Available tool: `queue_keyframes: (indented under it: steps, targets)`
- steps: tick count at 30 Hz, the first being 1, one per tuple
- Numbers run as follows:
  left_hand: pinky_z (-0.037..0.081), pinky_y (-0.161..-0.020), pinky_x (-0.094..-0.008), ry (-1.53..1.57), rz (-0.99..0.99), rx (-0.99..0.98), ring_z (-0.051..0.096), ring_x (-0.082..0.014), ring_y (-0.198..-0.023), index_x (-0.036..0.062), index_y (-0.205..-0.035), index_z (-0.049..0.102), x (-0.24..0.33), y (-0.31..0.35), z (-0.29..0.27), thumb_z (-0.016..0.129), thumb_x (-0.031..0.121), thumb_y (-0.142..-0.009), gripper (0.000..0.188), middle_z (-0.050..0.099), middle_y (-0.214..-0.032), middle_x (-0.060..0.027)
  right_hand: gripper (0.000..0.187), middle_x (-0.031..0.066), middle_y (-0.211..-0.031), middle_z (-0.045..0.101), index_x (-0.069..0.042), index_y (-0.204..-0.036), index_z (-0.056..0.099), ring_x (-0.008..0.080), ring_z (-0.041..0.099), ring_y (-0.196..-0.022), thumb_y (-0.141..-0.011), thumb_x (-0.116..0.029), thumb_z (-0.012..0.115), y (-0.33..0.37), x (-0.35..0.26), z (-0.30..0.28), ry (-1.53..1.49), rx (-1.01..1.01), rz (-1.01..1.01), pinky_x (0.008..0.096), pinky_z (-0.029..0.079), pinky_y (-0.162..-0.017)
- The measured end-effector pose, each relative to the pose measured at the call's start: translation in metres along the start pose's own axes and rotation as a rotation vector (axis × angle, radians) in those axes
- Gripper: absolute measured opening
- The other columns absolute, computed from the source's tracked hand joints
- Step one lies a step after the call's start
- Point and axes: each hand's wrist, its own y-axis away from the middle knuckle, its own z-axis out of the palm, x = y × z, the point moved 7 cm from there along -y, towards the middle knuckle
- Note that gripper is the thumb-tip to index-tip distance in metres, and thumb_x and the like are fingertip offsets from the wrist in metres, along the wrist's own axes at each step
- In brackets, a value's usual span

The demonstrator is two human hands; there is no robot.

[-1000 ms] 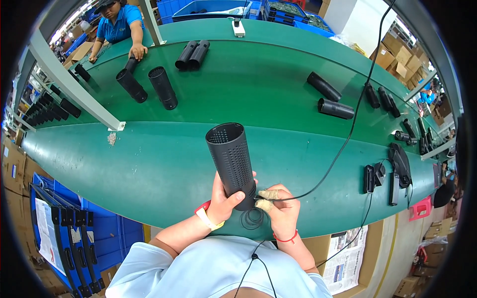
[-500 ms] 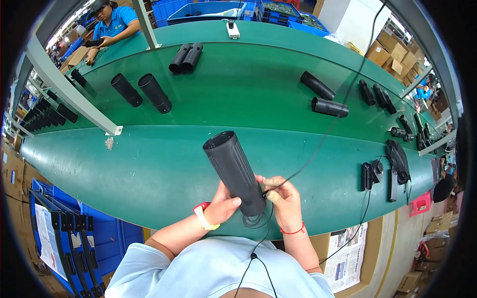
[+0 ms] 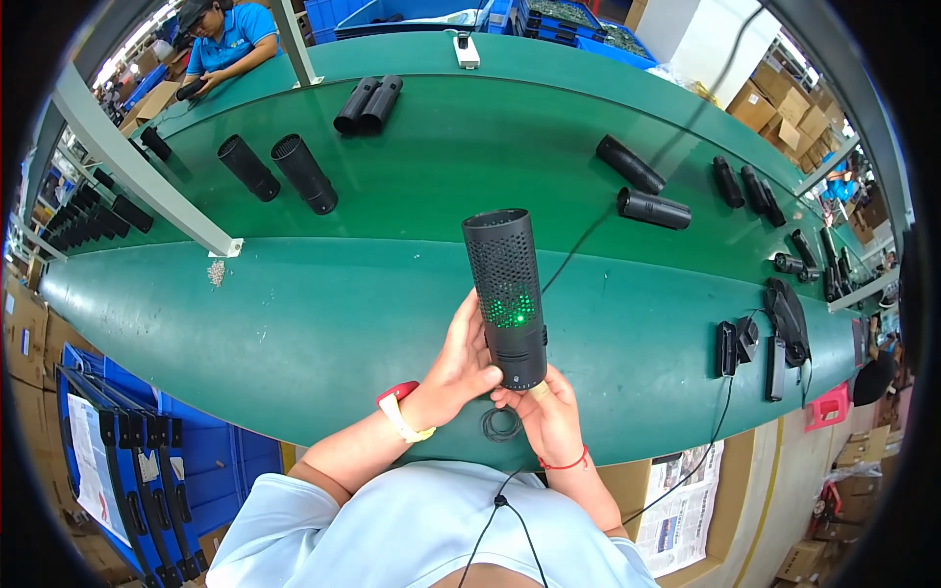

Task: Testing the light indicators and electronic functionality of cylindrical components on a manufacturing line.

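A black perforated cylinder [image 3: 500, 257] stands nearly upright in front of me above the table, its open top rim tipped slightly away. Green light glows through the holes low on its side. My left hand [image 3: 453, 365] grips its lower left, thumb in front and fingers behind. The fingers of my right hand [image 3: 551, 419] close on the base, with the thumb partly hidden under it. A black cord [image 3: 580, 245] emerges from behind the cylinder and slants up to the right; where it joins is hidden. Below, next to my right hand, lies a small loop of dark cord [image 3: 501, 424].
More black cylinders [image 3: 306, 174] lie on the sunken green strip beyond the table edge. Small pale bits [image 3: 217, 272] form a pile near the left post [image 3: 147, 157]. Black devices with cords [image 3: 726, 348] sit at right. A co-worker [image 3: 230, 44] handles a dark object far left.
The cylinder has swung from leaning left to nearly upright and moved farther from me. Its green-lit side now shows. My right hand has shifted from the cord at its side to the base.
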Motion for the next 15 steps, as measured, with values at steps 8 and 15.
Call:
queue_keyframes:
  steps: [8,15]
  targets:
    - [0.042,-0.088,-0.0406,-0.237,0.017,-0.013,0.044,-0.0306,-0.114,0.0102,-0.139,0.007,0.007,0.001,0.007,0.066,-0.005,-0.065,0.095,0.027,-0.136,-0.0154,0.022,0.0125,-0.1,0.056,0.002,-0.108,0.051,0.0188,0.054,-0.085,-0.088,-0.006,0.048,-0.001,-0.005,0.004,-0.052,-0.016,-0.058,0.0302,0.047,-0.075]
    - [0.045,-0.087,-0.0387,-0.443,0.191,-0.127,0.047,-0.0317,-0.111,0.0114,-0.137,0.015,0.008,0.013,0.01,0.066,-0.006,-0.065,0.09,0.037,-0.13,-0.0159,0.024,0.012,-0.101,0.056,0.002,-0.109,0.051,0.0165,0.054,-0.086,-0.087,-0.006,0.048,-0.002,0.009,-0.019,-0.118,-0.111,-0.017,0.0276,0.046,-0.074]
